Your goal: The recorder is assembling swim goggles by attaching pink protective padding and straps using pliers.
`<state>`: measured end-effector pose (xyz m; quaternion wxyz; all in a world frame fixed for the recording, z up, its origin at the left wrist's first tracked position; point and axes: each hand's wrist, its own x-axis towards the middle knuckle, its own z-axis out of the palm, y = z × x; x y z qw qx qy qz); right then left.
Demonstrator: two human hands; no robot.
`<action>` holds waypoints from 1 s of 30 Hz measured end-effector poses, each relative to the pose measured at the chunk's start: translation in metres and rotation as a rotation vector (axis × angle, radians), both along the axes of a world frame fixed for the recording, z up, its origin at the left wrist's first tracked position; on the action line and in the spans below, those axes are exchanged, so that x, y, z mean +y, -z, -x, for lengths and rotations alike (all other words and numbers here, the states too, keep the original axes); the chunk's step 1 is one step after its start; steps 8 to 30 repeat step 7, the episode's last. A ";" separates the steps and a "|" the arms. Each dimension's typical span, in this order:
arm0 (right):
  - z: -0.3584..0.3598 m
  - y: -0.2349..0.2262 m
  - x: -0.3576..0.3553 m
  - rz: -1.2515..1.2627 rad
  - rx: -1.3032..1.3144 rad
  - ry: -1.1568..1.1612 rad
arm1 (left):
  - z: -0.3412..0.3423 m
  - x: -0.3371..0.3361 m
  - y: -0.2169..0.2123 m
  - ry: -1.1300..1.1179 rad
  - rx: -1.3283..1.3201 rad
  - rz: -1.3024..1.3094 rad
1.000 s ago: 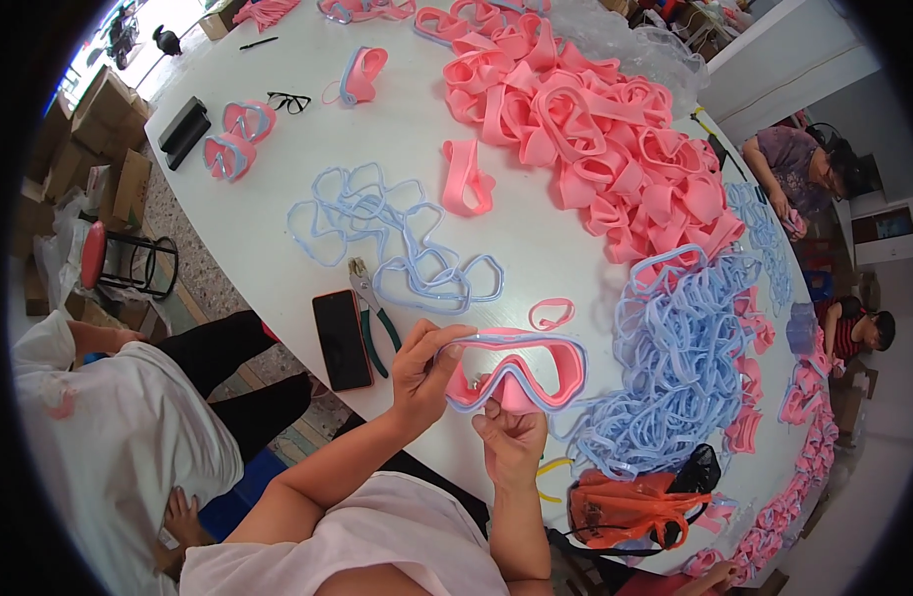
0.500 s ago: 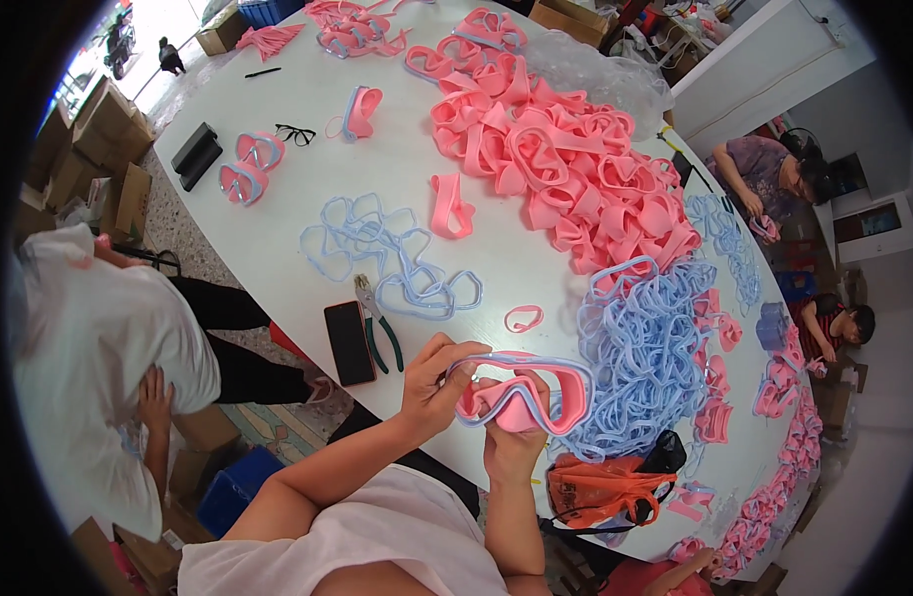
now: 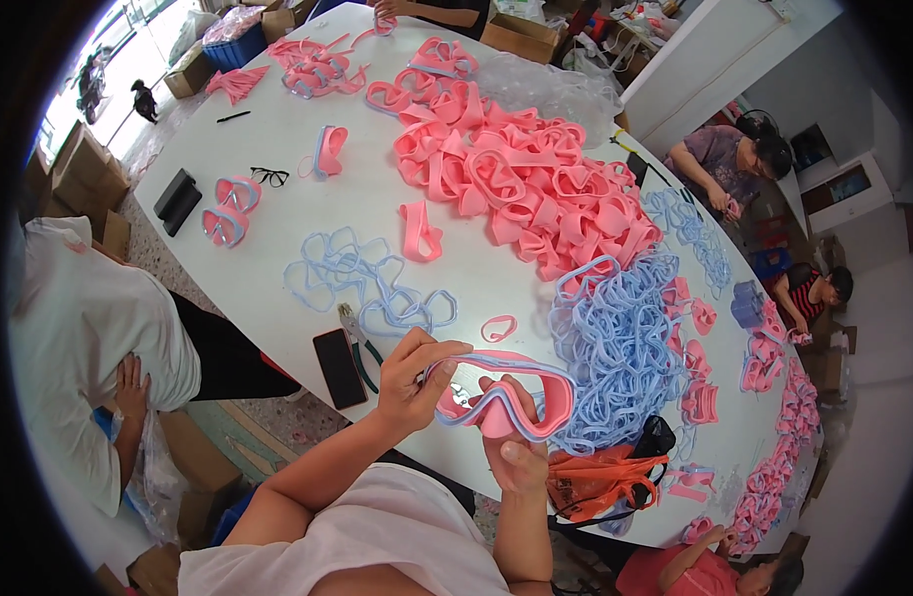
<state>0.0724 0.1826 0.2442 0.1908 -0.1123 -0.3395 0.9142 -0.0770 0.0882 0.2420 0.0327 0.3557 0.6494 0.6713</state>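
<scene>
Head view: left hand (image 3: pixel 409 385) pinches the pink mask skirt (image 3: pixel 506 402) with its blue frame at the left rim; right hand (image 3: pixel 516 459) is closed under it at 6 o'clock, above the bench (image 3: pixel 278 149) edge. Risk: the soft rim may slip, frame popping loose toward the blue frame heap (image 3: pixel 620 358) at 3 o'clock.

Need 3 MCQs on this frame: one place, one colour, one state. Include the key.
1. Where does the black phone lie?
A. on the table edge left of the hands
B. on the pink pile
C. on the floor

2. What colour is the rim on the pink mask being held?
A. green
B. light blue
C. black

3. How is the mask held?
A. lying on the table
B. by one hand only
C. by the left hand and right hand, above the table

Key: 1 A, it lies beside the pliers; 2 B, blue band along its edge; 3 C, both hands grip it.
</scene>
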 end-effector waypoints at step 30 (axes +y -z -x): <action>0.010 -0.006 -0.006 -0.172 -0.048 -0.093 | 0.008 0.001 -0.010 0.032 0.015 0.029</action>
